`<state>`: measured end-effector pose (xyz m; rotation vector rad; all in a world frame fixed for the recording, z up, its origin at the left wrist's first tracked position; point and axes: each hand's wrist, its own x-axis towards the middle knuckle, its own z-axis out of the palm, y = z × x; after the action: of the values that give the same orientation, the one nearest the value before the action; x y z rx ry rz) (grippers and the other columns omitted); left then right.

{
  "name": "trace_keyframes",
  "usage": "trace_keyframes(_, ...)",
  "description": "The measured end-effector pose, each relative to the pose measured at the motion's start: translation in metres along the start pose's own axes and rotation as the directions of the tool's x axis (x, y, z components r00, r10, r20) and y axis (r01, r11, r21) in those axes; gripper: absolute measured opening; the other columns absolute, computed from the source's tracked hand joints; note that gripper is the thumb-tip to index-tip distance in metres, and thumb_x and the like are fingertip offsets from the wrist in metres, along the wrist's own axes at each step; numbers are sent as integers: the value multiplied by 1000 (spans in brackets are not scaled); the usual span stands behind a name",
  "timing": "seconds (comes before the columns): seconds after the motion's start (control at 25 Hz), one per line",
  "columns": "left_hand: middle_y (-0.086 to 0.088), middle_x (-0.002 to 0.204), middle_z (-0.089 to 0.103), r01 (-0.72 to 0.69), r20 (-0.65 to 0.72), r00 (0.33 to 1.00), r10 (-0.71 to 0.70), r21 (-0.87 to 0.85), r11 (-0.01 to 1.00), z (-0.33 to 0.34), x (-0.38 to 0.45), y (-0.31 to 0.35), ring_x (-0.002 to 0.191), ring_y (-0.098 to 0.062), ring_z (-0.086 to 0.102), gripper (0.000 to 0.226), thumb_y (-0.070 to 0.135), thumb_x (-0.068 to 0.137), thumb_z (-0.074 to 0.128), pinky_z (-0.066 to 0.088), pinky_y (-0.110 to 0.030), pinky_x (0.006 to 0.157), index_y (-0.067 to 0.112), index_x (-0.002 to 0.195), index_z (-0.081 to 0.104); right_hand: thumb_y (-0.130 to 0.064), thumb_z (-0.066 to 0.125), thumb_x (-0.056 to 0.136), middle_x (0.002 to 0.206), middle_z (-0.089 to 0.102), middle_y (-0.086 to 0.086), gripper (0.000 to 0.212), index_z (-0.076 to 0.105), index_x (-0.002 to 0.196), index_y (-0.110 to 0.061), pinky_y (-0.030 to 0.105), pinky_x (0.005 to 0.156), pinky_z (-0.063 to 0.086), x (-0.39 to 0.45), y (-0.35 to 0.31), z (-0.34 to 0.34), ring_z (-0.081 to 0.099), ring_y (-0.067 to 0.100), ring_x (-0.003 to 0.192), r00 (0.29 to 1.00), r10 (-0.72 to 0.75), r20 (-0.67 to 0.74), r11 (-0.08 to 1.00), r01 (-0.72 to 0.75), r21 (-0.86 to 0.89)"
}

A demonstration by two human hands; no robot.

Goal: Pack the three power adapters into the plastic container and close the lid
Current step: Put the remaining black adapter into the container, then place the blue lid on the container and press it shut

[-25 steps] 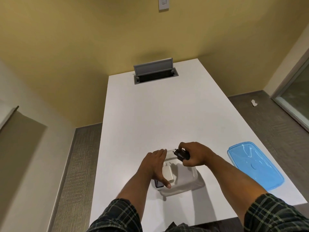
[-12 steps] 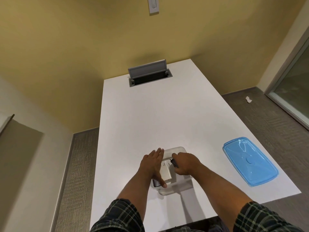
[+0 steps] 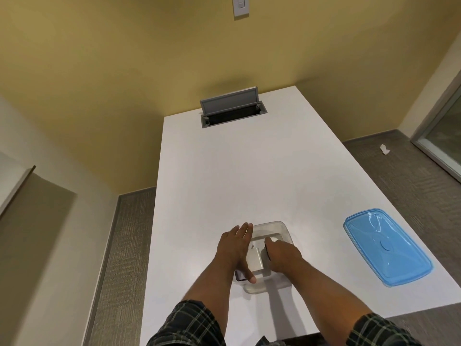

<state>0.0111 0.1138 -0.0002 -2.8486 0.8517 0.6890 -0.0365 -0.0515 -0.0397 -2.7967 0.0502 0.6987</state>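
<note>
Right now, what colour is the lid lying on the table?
Translucent blue; the lid shows clearly in the head view.

Both hands [image 3: 259, 253] in open container [image 3: 279, 227]

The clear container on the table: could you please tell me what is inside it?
Inside the container a white adapter shows, with a dark one at the near-left corner under the left hand. The right hand reaches in, covering whatever it holds.
</note>
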Motion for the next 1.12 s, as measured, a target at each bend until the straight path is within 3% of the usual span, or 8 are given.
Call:
trace_keyframes(0.2, 0, 173, 2, -11, 18, 1000, 11, 5, 1000, -6, -2, 3, 159, -26, 11, 158, 64, 50, 93, 23, -42, 127, 12, 163, -4, -30, 48, 96, 127, 65, 6, 53, 37, 145, -14, 40, 91, 53, -4, 1, -1, 64, 28, 114, 1000, -18, -16, 1000, 17, -19)
trace_keyframes(0.32, -4, 173, -2, -1, 77, 997, 1, 4, 1000, -10, 1, 6, 160, -28, 5, 160, 62, 52, 93, 20, -42, 128, 12, 163, -10, -32, 48, 93, 115, 70, 6, 37, 56, 125, -15, 35, 81, 51, -4, 4, -5, 68, 27, 103, 996, -51, -76, 996, 45, -81)
trace_keyframes(0.44, -8, 172, -1, 7, 135, 991, -11, 30, 1000, -15, 6, 14, 158, -33, 6, 160, 63, 51, 93, 24, -46, 126, 10, 162, -10, -29, 61, 84, 104, 71, 6, 27, 62, 108, -16, 34, 72, 50, -6, 14, -16, 71, 30, 91, 977, -152, -152, 978, 126, -168)
trace_keyframes(0.52, -11, 171, -2, 12, 154, 988, -16, 29, 1000, -21, 10, 18, 158, -35, 6, 160, 67, 49, 91, 26, -48, 125, 9, 162, -6, -26, 65, 78, 91, 71, 5, 24, 62, 100, -16, 35, 63, 49, -9, 21, -24, 72, 32, 78, 954, -184, -238, 969, 136, -207)
trace_keyframes(0.6, -14, 171, -3, -28, 128, 991, 23, 38, 999, -30, 16, 23, 158, -34, 7, 157, 72, 50, 87, 24, -49, 126, 9, 162, -2, -23, 73, 70, 70, 66, 2, 14, 63, 79, -18, 30, 47, 45, -16, 30, -30, 68, 28, 54, 922, -142, -361, 979, 77, -189)
trace_keyframes(0.72, -12, 171, 8, -142, 18, 990, 141, 60, 988, -43, 27, 38, 155, -31, 22, 136, 78, 67, 73, 33, -47, 121, 9, 162, 6, -15, 82, 59, 55, 54, 0, 25, 58, 63, -19, 22, 35, 29, -24, 50, -34, 53, 23, 33, 858, -28, -513, 990, -46, -131)
trace_keyframes(0.96, -11, 168, 20, -292, -70, 952, 299, 94, 952, -54, 53, 107, 151, -31, 31, 94, 50, 93, 62, 38, -48, 115, 7, 161, 14, -15, 72, 76, 78, 61, 5, 15, 64, 88, -13, 30, 46, 44, -46, 120, -24, 62, 26, 58, 810, 320, -491, 936, -350, 32)
trace_keyframes(1.12, -10, 170, 18, -362, -20, 931, 364, 85, 928, -49, 68, 156, 152, -31, 28, 82, 42, 95, 61, 36, -49, 117, 9, 159, 22, -21, 55, 87, 106, 60, 4, 31, 56, 117, -18, 33, 73, 49, -60, 173, -19, 61, 21, 88, 773, 514, -371, 847, -527, 74)
